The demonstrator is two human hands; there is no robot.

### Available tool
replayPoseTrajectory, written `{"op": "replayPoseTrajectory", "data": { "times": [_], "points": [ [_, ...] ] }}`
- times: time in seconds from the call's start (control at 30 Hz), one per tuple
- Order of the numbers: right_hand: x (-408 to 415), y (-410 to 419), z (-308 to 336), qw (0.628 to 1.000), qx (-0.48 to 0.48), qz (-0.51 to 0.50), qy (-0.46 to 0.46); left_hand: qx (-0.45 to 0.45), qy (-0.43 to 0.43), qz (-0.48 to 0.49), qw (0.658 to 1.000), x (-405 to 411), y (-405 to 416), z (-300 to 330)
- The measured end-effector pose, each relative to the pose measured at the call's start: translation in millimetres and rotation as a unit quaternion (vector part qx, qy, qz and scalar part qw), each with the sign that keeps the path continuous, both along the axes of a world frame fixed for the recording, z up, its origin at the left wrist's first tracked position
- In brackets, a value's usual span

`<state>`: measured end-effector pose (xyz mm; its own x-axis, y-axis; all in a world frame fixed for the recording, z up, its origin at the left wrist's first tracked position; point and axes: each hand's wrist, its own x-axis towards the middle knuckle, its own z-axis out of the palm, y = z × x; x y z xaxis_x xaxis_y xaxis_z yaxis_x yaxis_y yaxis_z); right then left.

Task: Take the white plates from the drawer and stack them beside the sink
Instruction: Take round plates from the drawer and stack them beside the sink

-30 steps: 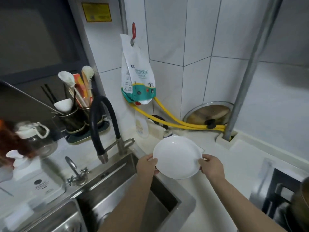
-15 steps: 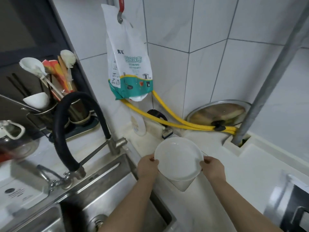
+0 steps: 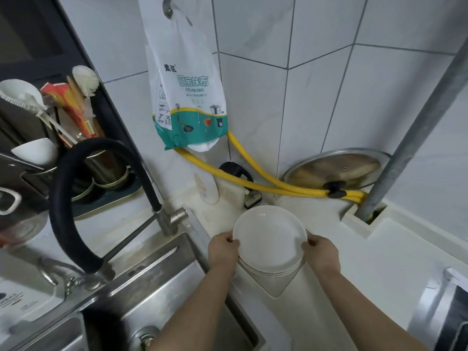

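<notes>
One white plate (image 3: 269, 238) is gripped at opposite rims by two hands, the left hand (image 3: 222, 249) and the right hand (image 3: 321, 253), fingers curled shut on it. It is held over a stack of plates (image 3: 272, 273) on the counter (image 3: 379, 262) just right of the sink (image 3: 157, 287); their number cannot be counted. Behind the sink, one hanging bag (image 3: 186, 97) is marked "KITCHEN RAG". Bare counter is seen right of the stack.

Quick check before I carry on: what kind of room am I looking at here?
A home kitchen, most likely: a steel sink with a black tap, a utensil holder and white plates on the counter.
</notes>
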<state>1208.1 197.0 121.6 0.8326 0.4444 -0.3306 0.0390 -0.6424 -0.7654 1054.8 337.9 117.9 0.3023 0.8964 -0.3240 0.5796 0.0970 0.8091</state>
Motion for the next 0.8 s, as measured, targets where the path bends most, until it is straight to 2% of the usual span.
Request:
{"op": "replayPoseTrajectory", "data": {
  "times": [0.27, 0.5, 0.67, 0.8],
  "points": [
    [-1.5, 2.7, -0.9, 0.997, -0.051, 0.032, -0.052, 0.002, 0.007, -0.022, 1.000, 0.1, 1.2, -6.3],
    [-20.5, -5.8, 0.4, 0.994, -0.090, 0.048, -0.035, 0.019, 0.006, -0.082, 0.996, -23.9, -15.3, -7.7],
    [-56.6, -20.3, 4.3, 0.994, -0.083, 0.058, -0.042, 0.031, 0.076, -0.177, 0.981, -59.8, -35.6, -21.5],
    [-93.8, -40.9, 3.4, 0.982, -0.126, 0.109, -0.086, 0.058, 0.124, -0.258, 0.957, -102.1, -57.6, -32.0]
  ]
}}
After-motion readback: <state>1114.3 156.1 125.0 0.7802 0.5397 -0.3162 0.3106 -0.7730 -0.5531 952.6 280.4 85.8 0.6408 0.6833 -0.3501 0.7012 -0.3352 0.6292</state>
